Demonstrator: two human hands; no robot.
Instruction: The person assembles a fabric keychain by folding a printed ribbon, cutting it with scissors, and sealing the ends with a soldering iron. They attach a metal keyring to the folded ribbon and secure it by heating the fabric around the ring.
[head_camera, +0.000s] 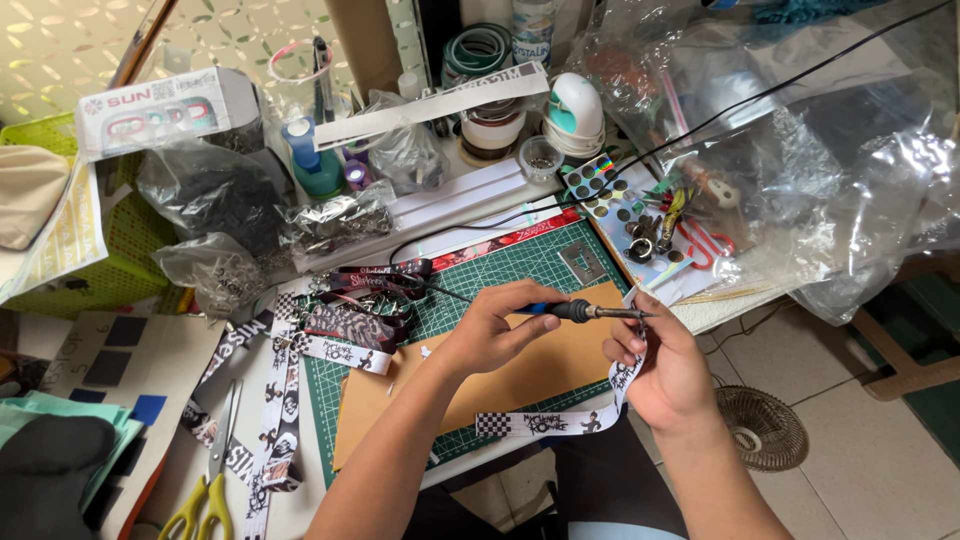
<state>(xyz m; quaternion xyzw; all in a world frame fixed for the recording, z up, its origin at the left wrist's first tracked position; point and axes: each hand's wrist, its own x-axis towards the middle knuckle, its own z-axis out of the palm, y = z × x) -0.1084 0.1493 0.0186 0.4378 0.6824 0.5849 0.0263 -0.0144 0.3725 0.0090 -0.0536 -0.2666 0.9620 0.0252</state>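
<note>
The left hand (490, 335) is gripping the soldering iron (590, 312) while the right hand (665, 375) is pinching the printed ribbon strap (560, 423) end above the cutting mat (520, 265); the hot tip should be touching only the strap's edge, clear of fingertips.

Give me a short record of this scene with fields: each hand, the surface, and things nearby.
left hand: holds a soldering iron by its handle, tip pointing right
right hand: holds the end of a printed strap, which hangs down to the left
contact: iron tip at the strap end by the right fingers
surface: green cutting mat with a brown board on it
nearby: more straps at left, yellow scissors, small fan on the floor
</note>
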